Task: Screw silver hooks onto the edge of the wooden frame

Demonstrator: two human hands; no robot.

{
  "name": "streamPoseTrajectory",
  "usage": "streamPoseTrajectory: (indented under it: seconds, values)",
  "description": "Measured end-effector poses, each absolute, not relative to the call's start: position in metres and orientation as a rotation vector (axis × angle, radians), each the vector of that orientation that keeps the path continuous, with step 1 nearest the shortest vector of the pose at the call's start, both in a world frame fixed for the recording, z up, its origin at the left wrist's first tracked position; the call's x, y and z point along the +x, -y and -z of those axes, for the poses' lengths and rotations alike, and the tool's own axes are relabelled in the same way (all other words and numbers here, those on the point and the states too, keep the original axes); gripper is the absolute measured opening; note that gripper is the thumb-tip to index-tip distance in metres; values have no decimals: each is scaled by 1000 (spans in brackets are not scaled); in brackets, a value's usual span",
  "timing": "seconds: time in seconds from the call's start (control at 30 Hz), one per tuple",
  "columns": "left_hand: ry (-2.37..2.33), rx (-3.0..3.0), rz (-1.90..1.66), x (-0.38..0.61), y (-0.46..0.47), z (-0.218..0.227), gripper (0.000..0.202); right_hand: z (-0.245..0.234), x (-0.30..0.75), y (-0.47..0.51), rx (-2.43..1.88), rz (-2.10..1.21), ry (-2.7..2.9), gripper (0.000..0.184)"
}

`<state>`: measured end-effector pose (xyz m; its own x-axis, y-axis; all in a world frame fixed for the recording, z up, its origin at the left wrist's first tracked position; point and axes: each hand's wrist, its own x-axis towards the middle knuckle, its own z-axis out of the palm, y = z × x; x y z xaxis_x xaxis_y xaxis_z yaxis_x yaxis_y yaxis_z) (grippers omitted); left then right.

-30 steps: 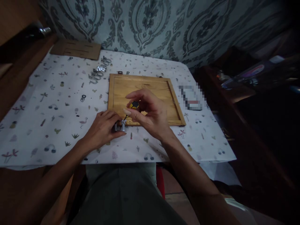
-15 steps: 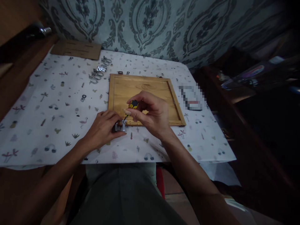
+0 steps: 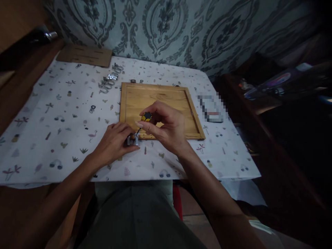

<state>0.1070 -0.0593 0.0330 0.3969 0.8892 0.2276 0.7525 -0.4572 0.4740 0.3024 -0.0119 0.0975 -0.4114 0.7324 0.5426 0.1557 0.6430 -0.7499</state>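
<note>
A framed wooden cabinet door (image 3: 155, 95) lies on the table. At its near left corner sits a silver metal hinge (image 3: 133, 140), pinched between the thumb and fingers of my left hand (image 3: 116, 138). My right hand (image 3: 168, 124) grips the black and yellow handle of a small screwdriver (image 3: 147, 116). The tool's shaft slants down to the left, its tip at the hinge. Whether a screw is under the tip is too small to tell.
Several more metal hinges (image 3: 107, 84) lie beyond the door's left side. A brown cardboard piece (image 3: 84, 55) rests at the far left. A pixelated, blurred object (image 3: 213, 108) lies right of the door. The patterned cloth (image 3: 70, 138) covers the table, whose back meets a wall.
My right hand and the screwdriver handle have shifted very slightly to the left. My left hand stays on the hinge, and the door has not moved.
</note>
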Motion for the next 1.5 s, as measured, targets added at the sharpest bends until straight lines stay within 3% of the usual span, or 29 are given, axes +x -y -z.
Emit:
streamPoseTrajectory:
  seconds: [0.27,0.53,1.5]
  values:
    - [-1422,2355,-674,107,58,-31,41,-95,302,11,-688,-740,1931,30]
    - [-1422,2405,-667,106,59,-30,38,-101,303,18,-716,-627,1767,17]
    - [-1426,2376,-670,107,59,-29,37,-91,304,13,-680,-595,1907,16]
